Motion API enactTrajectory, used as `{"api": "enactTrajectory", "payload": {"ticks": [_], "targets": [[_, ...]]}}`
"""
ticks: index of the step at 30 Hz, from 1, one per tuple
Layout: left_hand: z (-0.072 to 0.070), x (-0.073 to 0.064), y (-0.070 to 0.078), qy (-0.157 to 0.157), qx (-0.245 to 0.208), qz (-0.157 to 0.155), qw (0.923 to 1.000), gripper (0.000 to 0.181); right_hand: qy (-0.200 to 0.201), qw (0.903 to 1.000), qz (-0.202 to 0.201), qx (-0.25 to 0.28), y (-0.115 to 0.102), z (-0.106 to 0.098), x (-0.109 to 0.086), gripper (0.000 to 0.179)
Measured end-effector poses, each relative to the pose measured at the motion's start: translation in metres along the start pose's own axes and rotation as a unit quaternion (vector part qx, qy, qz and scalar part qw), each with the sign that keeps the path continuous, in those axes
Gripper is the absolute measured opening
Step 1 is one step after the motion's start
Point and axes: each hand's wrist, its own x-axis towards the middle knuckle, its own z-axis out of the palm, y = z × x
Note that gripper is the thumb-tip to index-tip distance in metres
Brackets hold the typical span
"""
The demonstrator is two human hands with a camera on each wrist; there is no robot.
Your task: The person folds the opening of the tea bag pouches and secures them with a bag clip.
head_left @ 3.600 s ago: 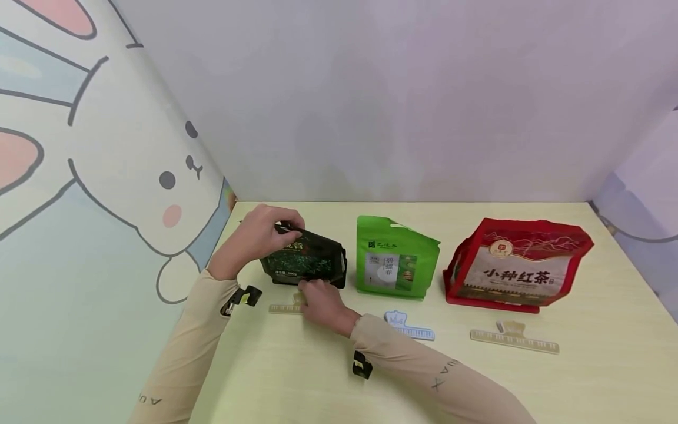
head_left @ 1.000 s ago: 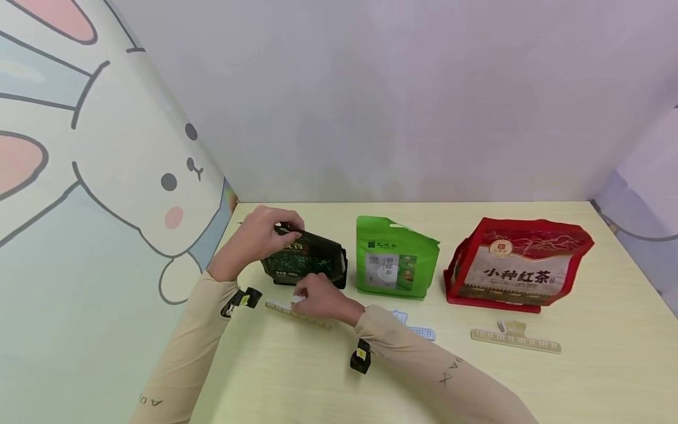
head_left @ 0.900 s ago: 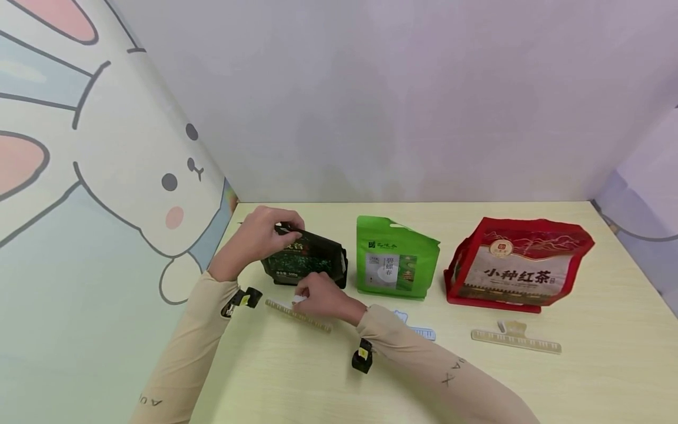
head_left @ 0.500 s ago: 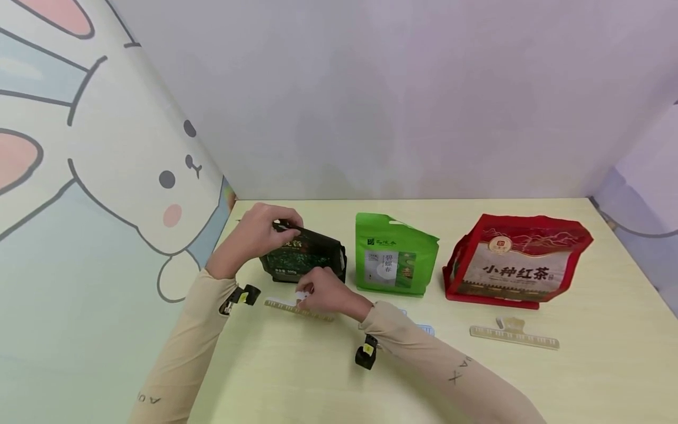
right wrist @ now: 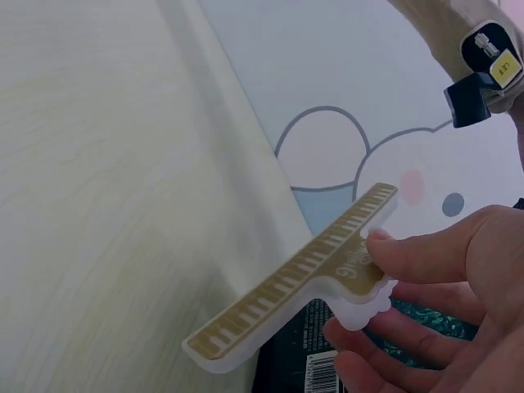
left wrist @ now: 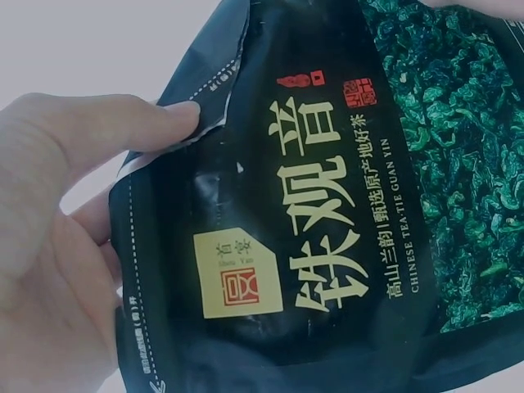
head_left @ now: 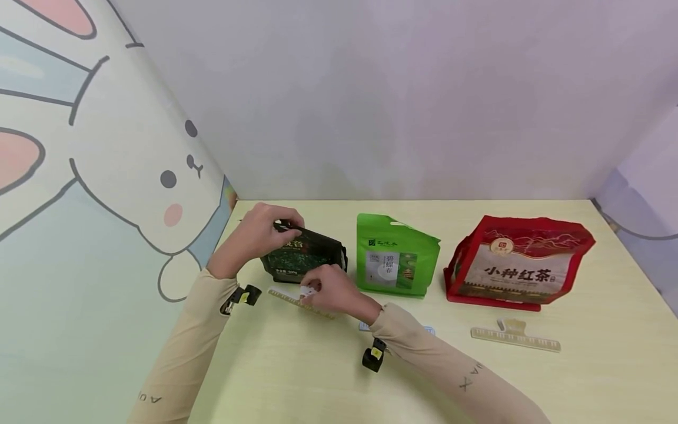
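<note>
My left hand [head_left: 263, 234] pinches the folded top edge of a black tea bag [left wrist: 270, 205], thumb in front and fingers behind. The bag [head_left: 304, 259] stands at the left of the table, its front showing green leaves and pale lettering. Just before it, my right hand [head_left: 333, 290] holds a gold and white bag clip [right wrist: 303, 274] by its scalloped handle, thumb on the gold face and fingers under the white side. The clip's long piano-key bar slants in front of the bag in the head view; part of it is hidden by the hand.
A green tea bag [head_left: 397, 256] stands to the right of the black one, and a larger red tea bag [head_left: 521, 262] farther right. A blue clip [head_left: 365, 326] lies partly behind my right sleeve. Another gold clip [head_left: 514, 337] lies before the red bag. A wall [head_left: 402, 118] rises behind.
My right hand has taken hold of the gold clip that lay before the black bag, turned it aslant and lifted it. The left hand keeps its pinch on the bag.
</note>
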Motion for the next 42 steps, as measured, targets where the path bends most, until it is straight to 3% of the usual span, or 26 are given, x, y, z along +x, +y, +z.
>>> {"api": "enactTrajectory", "payload": {"ticks": [7,23,32,42], "targets": [[0.000,0.000,-0.001,0.002,0.004,0.002,1.0000,0.007,0.019,0.9998,-0.004,0.006,0.003,-0.004,-0.002,0.020],[0.001,0.001,-0.002,0.005,0.003,0.002,1.0000,0.008,-0.002,0.9990,0.012,0.043,0.005,-0.020,-0.011,0.023],[0.002,0.001,-0.002,0.007,0.010,0.003,0.9999,0.008,0.015,0.9989,-0.012,0.043,0.002,-0.032,-0.017,0.024],[0.002,0.002,-0.003,0.008,0.005,0.005,0.9999,0.008,0.017,0.9988,-0.008,0.046,-0.005,-0.041,-0.020,0.024]]}}
